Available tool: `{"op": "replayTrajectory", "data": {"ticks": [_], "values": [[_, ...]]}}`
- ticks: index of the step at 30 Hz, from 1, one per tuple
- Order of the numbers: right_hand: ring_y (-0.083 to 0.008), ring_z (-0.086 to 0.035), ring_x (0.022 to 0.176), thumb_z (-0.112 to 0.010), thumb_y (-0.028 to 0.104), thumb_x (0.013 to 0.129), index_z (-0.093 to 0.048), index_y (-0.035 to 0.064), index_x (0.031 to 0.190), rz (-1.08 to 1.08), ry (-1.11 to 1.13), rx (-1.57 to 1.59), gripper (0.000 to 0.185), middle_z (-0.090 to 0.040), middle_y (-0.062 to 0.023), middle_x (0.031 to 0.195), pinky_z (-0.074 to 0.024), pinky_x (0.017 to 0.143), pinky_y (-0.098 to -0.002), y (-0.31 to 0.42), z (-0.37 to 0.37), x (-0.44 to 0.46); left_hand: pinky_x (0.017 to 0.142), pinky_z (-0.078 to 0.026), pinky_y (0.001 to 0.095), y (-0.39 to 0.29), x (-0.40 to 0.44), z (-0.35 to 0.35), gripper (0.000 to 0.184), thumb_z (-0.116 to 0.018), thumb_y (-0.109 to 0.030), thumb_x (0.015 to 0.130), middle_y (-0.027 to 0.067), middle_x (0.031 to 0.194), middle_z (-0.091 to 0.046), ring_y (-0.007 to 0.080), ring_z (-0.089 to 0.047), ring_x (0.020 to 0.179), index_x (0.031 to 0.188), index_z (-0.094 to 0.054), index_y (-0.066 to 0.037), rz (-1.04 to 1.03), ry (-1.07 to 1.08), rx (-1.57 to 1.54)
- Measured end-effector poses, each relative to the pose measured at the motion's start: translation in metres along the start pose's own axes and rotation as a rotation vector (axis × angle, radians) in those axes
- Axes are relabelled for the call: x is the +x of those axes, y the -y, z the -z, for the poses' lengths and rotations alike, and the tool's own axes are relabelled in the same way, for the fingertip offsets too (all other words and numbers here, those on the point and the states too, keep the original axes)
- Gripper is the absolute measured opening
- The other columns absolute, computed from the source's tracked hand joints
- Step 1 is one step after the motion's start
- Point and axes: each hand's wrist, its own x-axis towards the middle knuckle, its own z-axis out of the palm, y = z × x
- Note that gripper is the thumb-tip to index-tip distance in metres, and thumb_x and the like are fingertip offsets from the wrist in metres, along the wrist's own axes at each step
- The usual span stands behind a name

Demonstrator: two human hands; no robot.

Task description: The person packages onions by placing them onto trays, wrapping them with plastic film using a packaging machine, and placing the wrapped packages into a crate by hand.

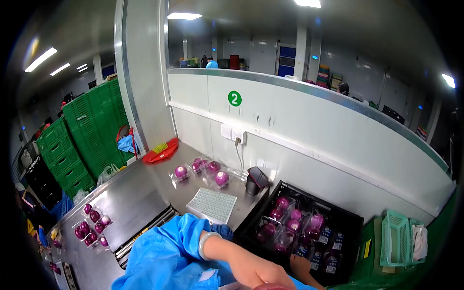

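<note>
My left hand (263,273), below a blue sleeve and a pale bracelet, is closed on a red onion (273,286) that the bottom edge of the view cuts off. At the near side of a black crate (355,241) is my right hand (300,266); its fingertips are hard to make out. Inside the crate are several bagged red onions (293,224) on the left and labelled packs (331,263) on the right. A white label sheet (211,205) lies on the steel table (140,186), left of the crate.
More bagged onions lie at the table's back (221,178) and left (94,216). A black scanner (256,181) stands by the wall, a red dustpan (162,152) in the corner. Green baskets (395,237) sit at right; green crates (92,121) are stacked at left.
</note>
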Motion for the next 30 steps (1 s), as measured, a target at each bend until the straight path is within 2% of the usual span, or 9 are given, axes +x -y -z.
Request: {"op": "replayTrajectory", "data": {"ticks": [3,4,17,30], "values": [[-0.0381,-0.067,0.063,-0.041,0.036,0.094,-0.07,0.0034,0.074,0.01,0.062,-0.013,0.048,-0.067,-0.0209,0.069,-0.0536,0.061,-0.0503,0.005,0.012,-0.002,0.081,-0.049,0.0458,0.001,0.009,0.004,0.04,-0.057,-0.03,0.096,0.0249,0.098,-0.064,0.0414,-0.061,0.089,0.104,-0.059,0.009,0.003,-0.023,0.023],[-0.0385,-0.068,0.069,-0.045,0.036,0.093,-0.069,0.002,0.077,-0.035,0.121,-0.005,0.045,-0.068,-0.022,0.075,-0.0529,0.064,-0.0505,0.007,0.015,0.001,0.081,-0.049,0.0458,0.002,0.013,0.004,0.04,-0.058,-0.03,0.095,0.0248,0.098,-0.064,0.0413,-0.061,0.089,0.103,-0.059,0.009,0.007,-0.03,0.027],[-0.0405,-0.066,0.074,-0.041,0.038,0.095,-0.067,0.0014,0.083,-0.012,0.352,0.075,0.047,-0.067,-0.0242,0.08,-0.0513,0.068,-0.0507,0.023,0.045,0.031,0.081,-0.049,0.0451,0.003,0.049,0.028,0.041,-0.06,-0.032,0.093,0.0233,0.098,-0.063,0.04,-0.061,0.09,0.103,-0.059,0.008,-0.011,-0.087,0.043],[-0.0426,-0.064,0.08,-0.036,0.041,0.097,-0.066,0.0008,0.089,0.048,0.44,0.137,0.05,-0.066,-0.0264,0.084,-0.0497,0.072,-0.0509,0.04,0.05,0.052,0.081,-0.049,0.0445,0.009,0.069,0.033,0.042,-0.063,-0.033,0.09,0.0218,0.099,-0.063,0.0386,-0.06,0.091,0.102,-0.059,0.007,0.043,-0.111,0.063]]}}
